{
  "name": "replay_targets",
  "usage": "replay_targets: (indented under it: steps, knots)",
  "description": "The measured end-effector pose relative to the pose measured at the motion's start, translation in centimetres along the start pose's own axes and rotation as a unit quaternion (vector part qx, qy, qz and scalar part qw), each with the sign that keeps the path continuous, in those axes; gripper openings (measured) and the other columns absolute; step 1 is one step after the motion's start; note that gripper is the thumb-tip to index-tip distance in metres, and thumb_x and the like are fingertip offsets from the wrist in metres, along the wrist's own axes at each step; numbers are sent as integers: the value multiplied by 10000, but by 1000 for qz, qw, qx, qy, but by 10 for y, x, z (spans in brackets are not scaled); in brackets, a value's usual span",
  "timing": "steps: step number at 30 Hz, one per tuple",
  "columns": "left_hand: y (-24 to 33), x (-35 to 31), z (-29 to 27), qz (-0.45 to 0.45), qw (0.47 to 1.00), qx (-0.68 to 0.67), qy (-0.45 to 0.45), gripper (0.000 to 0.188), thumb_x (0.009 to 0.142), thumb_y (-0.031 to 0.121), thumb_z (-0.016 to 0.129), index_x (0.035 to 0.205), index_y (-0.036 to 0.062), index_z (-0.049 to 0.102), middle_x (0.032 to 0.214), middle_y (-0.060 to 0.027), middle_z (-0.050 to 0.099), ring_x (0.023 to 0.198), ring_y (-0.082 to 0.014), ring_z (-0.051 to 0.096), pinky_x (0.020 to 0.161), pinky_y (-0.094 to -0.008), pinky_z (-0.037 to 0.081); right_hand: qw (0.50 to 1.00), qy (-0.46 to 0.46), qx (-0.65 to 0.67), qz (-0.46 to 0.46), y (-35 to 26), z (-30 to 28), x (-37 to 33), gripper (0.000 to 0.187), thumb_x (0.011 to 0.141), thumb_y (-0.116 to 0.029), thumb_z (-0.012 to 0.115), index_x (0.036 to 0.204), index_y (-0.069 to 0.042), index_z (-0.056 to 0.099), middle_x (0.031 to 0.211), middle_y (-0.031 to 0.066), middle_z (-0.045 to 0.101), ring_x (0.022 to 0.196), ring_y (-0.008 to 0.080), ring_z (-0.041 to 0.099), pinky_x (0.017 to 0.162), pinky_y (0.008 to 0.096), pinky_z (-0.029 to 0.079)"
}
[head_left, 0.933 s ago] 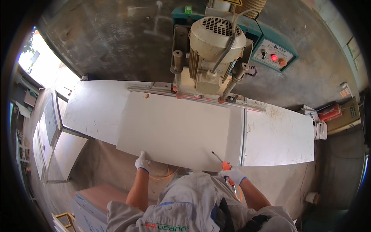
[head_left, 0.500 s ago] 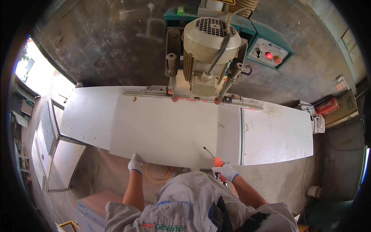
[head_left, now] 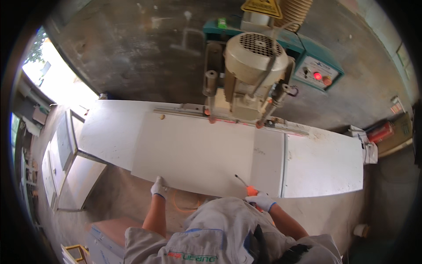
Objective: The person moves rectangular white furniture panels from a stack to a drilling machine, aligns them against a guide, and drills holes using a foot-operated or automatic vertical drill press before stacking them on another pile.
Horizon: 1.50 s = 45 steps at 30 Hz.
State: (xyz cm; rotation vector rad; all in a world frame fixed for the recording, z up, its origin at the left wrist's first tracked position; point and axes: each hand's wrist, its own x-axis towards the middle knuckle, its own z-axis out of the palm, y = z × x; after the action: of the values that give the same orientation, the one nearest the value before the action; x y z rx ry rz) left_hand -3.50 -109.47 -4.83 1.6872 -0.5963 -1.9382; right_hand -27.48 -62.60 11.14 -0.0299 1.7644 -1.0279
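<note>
A large white panel point(head_left: 193, 152) lies flat on the long white table beneath a drilling machine. Gloved in white, my left hand point(head_left: 158, 187) grips the panel's near edge toward its left corner, thumb on top and fingers mostly hidden below. My right hand point(head_left: 262, 201), also gloved, is closed round an orange air blow gun point(head_left: 252, 191) at the near edge. Its thin dark nozzle points up and to the left over the panel. The gun's handle is partly hidden by the glove.
The machine's motor point(head_left: 255, 57) and two clamp posts stand at the panel's far side, behind a metal fence rail point(head_left: 228, 120). A teal control box point(head_left: 318, 72) shows a lit red lamp. Cabinets point(head_left: 72, 163) stand left; an orange hose point(head_left: 184, 209) hangs below the panel.
The whole view has shifted, so the machine and table appear farther right and lower. Both hands keep their holds, on the panel's edge and on the blow gun.
</note>
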Motion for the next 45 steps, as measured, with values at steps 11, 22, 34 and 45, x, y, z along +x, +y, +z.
replay_targets:
  steps: [11,22,34,45]
  knots:
    - [9,-51,10,49,997,24,48,464,910,306,783,1191,-37,647,1084,-148,702,857,-285,704,654,-440,596,1000,-8,3,-27,29,-4,30,185,904,-97,731,1072,-91,653,809,-21,567,758,99,573,702,288,505]
    - [-3,-46,27,73,993,43,80,422,884,304,796,1105,-43,702,968,-119,730,798,-227,694,666,-378,553,998,40,46,-7,-4,-17,12,144,928,-137,718,1047,-74,668,746,11,599,663,138,585,611,296,491]
    - [-125,-92,65,193,951,145,195,596,897,470,733,1165,-60,678,1011,-151,736,853,-220,684,786,-385,552,987,115,107,-30,-3,-119,-39,144,954,-181,703,1021,-55,684,678,47,633,560,180,599,513,304,474]
    - [-281,-305,168,-35,991,115,-53,490,909,429,723,1105,-18,679,846,-105,666,694,-209,631,585,-376,514,997,43,8,-60,35,-219,-16,118,900,-149,705,968,-94,625,684,11,582,551,128,559,490,308,443]
